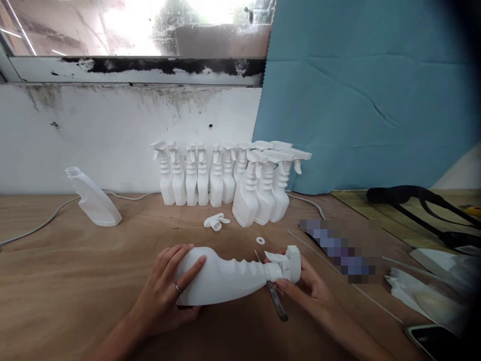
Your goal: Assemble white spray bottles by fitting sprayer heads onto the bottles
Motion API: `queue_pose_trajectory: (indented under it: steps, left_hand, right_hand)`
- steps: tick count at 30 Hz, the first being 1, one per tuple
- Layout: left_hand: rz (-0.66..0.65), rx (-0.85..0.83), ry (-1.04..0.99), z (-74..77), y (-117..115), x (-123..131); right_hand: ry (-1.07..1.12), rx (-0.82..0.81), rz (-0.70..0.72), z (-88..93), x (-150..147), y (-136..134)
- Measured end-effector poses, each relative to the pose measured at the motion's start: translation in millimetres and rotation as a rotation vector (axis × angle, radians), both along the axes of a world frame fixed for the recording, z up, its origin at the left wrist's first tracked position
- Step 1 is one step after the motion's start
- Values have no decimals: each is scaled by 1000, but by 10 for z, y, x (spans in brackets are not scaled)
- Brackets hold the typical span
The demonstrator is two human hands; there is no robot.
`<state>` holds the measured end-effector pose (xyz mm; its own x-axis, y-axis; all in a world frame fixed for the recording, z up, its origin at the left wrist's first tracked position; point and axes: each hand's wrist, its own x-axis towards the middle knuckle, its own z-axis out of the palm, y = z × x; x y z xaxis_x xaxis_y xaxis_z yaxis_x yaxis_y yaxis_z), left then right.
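Observation:
A white spray bottle [229,281] lies sideways between my hands, just above the wooden table. My left hand [171,286], with a ring on one finger, is wrapped round the bottle's base end. At the neck, my right hand [306,283] grips the white trigger sprayer head [291,264], which sits on the bottle's mouth. Part of a thin knife-like tool [277,302] shows beneath the neck. Beyond the bottle are a small white ring washer [260,240] and a loose trigger sprayer head [216,221].
Several white spray bottles [216,183] with heads stand along the wall. An open-necked bottle [95,200] leans at the left near a cable [37,231]. To the right lie a thin tube [361,288], black straps [413,200], plastic bags [424,296] and a phone [432,341].

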<state>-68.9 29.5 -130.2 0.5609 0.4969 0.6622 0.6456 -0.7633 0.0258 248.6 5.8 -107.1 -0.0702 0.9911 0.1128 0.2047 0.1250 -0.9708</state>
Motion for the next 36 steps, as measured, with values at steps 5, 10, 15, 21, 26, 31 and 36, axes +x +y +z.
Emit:
queue_pose_trajectory:
  steps: [5, 10, 15, 21, 26, 31, 36]
  left_hand:
    - [-19, 22, 22, -9, -9, 1]
    - [-10, 16, 1, -2, -2, 14]
    - [-14, 13, 2, 5, -7, 32]
    - [-25, -7, -12, -4, -23, 49]
    - [-45, -9, 0, 9, -36, 55]
    - [-54, -9, 3, 1, -50, 57]
    - [-42, -16, 10, -6, -38, 66]
  right_hand:
    - [30, -106, 1, 1, -21, 32]
    - [43, -82, -3, -54, 1, 28]
    - [57, -38, -8, -73, -31, 16]
    - [124, -47, -53, -59, -42, 35]
    - [175, -110, -81, -54, -54, 44]
    - [247, -134, -164, -30, -83, 42]
    - [210, -147, -114, 34, -58, 54]
